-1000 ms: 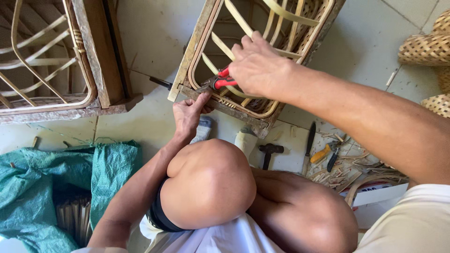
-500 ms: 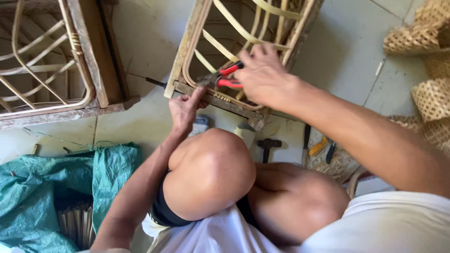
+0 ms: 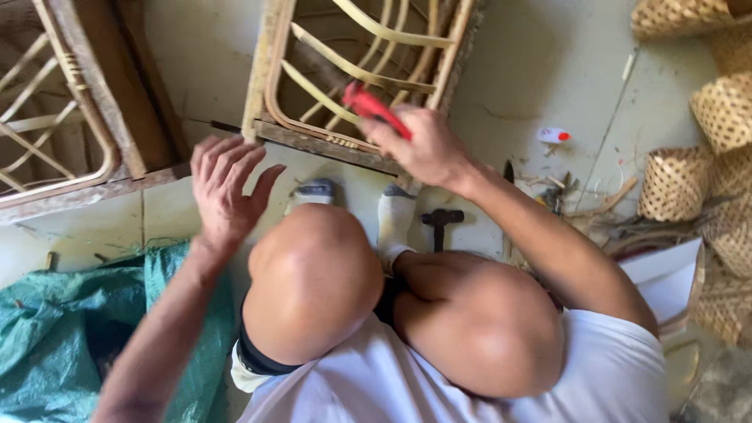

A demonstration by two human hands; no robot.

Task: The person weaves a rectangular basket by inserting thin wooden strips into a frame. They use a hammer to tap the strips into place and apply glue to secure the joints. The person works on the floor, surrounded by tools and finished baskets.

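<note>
Pliers (image 3: 374, 107) with red handles sit clamped in the right hand (image 3: 423, 149), fingers wrapped tight round them, just in front of the rattan frame (image 3: 356, 74) that lies on the floor by the feet. Left hand (image 3: 223, 188) hangs empty, fingers spread, near the frame's wooden corner but off it. Curved slats are set in the frame; whether more are due I cannot tell. Hammer (image 3: 440, 221) lies unused beside the sock.

Looks to me like a rattan furniture workshop; cane frames (image 3: 352, 70), woven baskets (image 3: 724, 110), hammer (image 3: 440, 223) on bare concrete floor (image 3: 540, 70).
</note>
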